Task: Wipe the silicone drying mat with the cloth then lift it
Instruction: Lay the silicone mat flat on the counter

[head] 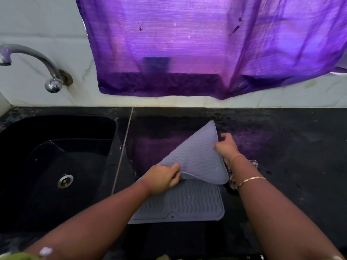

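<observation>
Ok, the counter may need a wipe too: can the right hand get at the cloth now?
Probably, once it lets go: the right hand grips the lifted mat, and the cloth lies on the counter right beside that wrist.

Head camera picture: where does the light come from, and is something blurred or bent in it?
Head view: light shines through the purple curtain and casts a purple tint on the dark counter behind the mat; head view: the sink is almost black; head view: the forearms look stretched toward the bottom edge, and the bottom left corner is blurred.
</observation>
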`<state>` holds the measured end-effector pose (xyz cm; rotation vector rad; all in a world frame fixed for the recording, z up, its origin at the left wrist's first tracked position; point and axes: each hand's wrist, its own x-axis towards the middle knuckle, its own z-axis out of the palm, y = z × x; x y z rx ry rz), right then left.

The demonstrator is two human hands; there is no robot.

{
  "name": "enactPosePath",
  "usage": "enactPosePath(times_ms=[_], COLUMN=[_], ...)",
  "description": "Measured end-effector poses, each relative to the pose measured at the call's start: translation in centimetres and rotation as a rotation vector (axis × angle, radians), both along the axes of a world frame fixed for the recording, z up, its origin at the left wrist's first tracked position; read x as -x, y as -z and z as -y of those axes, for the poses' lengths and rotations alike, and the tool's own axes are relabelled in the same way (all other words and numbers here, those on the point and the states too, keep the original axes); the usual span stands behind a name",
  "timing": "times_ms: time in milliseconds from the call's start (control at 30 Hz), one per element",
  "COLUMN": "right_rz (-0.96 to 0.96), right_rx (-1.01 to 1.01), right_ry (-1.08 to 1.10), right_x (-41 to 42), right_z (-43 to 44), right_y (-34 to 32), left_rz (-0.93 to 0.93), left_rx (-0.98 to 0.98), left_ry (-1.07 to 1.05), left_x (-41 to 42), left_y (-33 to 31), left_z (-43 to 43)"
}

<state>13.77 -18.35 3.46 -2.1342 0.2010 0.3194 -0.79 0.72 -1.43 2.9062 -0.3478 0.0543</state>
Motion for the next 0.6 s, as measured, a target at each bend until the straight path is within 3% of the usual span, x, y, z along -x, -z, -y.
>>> enactPosePath(times_ms=[133, 300, 433, 600], right_rz=[-0.004, -0.013, -0.17, -0.268], right_rx=[-0.2, -0.283, -0.425, -0.559], right_ry=[-0.09, -0.152, -0.084, -0.054], right_x=[-1.7, -2.9, -3.2, -3.7], right_z=[-1.6, -5.6, -9.3, -13.8], right_y=[-2.2, -3.9, -4.4, -4.0], left_rz=[0.148, 0.259, 0.261, 0.112], left_rx=[0.198, 0.349, 0.405, 0.528], left_ry=[-0.142, -0.391, -0.576, -0.774], left_x=[0.4, 0.6, 0.5, -0.5], left_y=[-0.9, -2.0, -2.0, -1.3], left_z=[-1.9, -4.7, -7.6, -10.3])
